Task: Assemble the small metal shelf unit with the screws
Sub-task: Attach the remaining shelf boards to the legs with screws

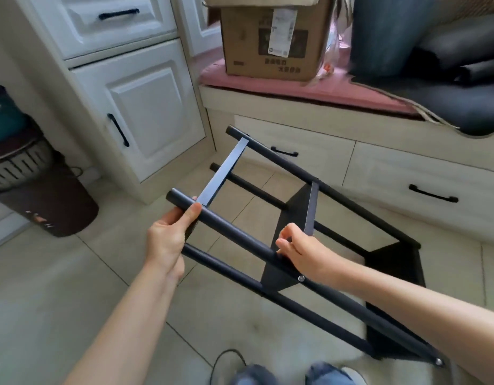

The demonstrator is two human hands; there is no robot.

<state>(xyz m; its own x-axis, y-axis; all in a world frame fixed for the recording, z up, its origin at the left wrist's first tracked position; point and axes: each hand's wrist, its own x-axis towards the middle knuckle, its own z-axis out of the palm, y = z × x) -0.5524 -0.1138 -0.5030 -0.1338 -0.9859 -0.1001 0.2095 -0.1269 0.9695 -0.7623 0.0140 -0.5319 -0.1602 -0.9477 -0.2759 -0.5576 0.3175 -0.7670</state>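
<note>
A: Where's the shelf unit right now?

B: Tipped on its side above the tiled floor, its four black tube legs running from lower right up toward the white cabinet at upper left. The lower right end sits down near the floor, by the person's knees.

A: And the hands?

B: The left hand is wrapped round the nearest upper tube, close to its free end, thumb lying across the top. The right hand is further down that same tube, fingers curled and pinching at it beside the middle shelf panel. What exactly sits between those fingertips I cannot tell.

A: Any screws showing?

B: One silver screw head on the tube just below the right hand, where the middle panel's corner meets it. Another at the far lower right corner of the frame.

A: How many panels are on?

B: Three. A narrow one seen edge-on near the free ends, spanning two tubes, the middle one, and a bottom one at the lower right.

A: What's around it?

B: A low bench with drawers behind, topped by a pink cushion carrying a cardboard box. A dark bin stands at the left, and a black cable loops on the floor near the knees
</note>
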